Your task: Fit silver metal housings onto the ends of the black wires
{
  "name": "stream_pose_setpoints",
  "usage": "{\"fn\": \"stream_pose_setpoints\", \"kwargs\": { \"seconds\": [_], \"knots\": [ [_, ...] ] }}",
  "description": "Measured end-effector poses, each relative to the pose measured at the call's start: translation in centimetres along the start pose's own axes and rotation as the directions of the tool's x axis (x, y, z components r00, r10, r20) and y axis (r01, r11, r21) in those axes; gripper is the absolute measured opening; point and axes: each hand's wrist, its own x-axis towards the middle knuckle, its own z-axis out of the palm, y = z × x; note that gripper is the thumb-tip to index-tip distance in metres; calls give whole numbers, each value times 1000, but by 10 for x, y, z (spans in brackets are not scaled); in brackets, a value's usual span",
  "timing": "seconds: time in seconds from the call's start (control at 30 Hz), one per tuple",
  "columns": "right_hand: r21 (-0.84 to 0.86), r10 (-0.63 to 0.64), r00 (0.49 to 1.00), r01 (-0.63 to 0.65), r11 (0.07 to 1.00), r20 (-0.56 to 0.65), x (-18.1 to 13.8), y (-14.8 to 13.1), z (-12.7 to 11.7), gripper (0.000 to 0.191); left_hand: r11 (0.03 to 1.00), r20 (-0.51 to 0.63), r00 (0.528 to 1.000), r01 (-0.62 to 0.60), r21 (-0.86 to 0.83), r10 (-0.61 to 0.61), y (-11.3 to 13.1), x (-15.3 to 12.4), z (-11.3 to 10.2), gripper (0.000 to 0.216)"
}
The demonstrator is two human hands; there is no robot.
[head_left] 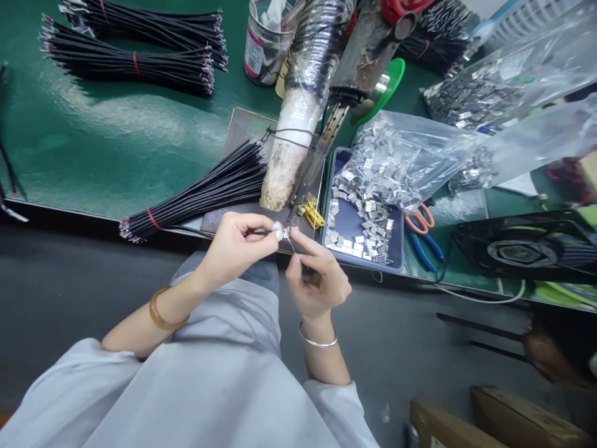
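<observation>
We have the left hand (pixel 233 242) pinched shut on a black wire (pixel 263 233) and the right hand (pixel 317 280) closed on a small metal clip (pixel 286 232) at the wire's end, just off the counter (pixel 116 143) edge, under the iron tip (pixel 305 183). We judge it wants firm pinches, the wire seated straight in the clip, and fingertips clear of that tip; spare clips lie in the blue tray (pixel 398 261) nearby

A thin black wire (pixel 262 233) lies level, its end meeting a small shiny metal clip (pixel 286 232).
</observation>
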Motion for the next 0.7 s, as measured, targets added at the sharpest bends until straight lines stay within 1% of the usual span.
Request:
{"fn": "stream_pose_setpoints", "kwargs": {
  "seconds": [0.07, 0.17, 0.23, 0.33, 0.47, 0.57, 0.7],
  "knots": [
    [34, 46, 999, -46, 998, -10, -1, 0, 1, 12, 1000, -14, 1000, 7, -14, -7, -1, -1, 1, 17],
    [60, 102, 995, -102, 993, 1, -2, 0, 2, 14, 999, -1, 1000, 31, -44, -31, 1, 0, 3, 15],
    [65, 114, 994, -114, 991, 7, -1, -1, 2, 17, 996, 11, 999, 49, -73, -48, 2, 0, 4, 15],
    [71, 129, 992, -128, 989, -2, 0, 0, 2, 17, 993, -16, 997, 69, -93, -71, 4, 1, 7, 16],
    [83, 164, 986, -164, 983, 8, -1, 1, 3, 13, 993, -59, 995, 78, -93, -84, 5, 2, 8, 17],
    [83, 180, 983, -181, 980, 20, -1, 1, 4, 12, 994, -58, 995, 79, -78, -83, 5, 2, 8, 17],
    [86, 171, 985, -171, 982, 8, 1, 1, 4, 14, 995, -57, 995, 75, -71, -80, 7, 2, 8, 16]
  ]
}}
